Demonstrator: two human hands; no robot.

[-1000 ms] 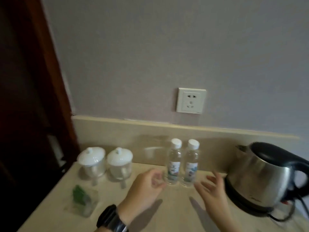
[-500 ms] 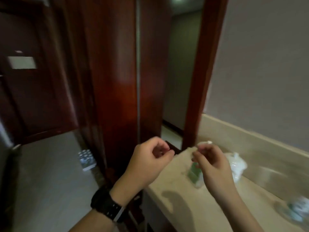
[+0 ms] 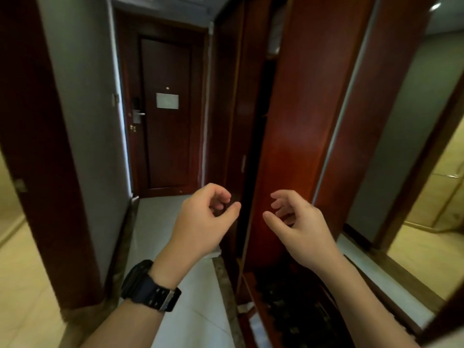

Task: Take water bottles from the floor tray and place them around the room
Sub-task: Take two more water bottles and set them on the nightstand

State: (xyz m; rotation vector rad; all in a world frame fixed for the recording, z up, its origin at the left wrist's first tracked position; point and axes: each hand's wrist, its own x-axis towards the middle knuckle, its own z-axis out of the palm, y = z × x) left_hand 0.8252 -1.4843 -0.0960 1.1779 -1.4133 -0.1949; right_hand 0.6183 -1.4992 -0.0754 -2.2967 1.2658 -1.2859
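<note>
View swung from counter to dark wooden entry door (image 3: pixel 165 136) | left hand (image 3: pixel 203 222), right hand (image 3: pixel 298 229) empty, fingers loosely curled; likely returning for bottles

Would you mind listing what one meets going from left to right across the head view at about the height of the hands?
Dark wood door frame → grey wall → left hand → right hand → red-brown wardrobe panel → grey panel → beige tiled wall.
</note>
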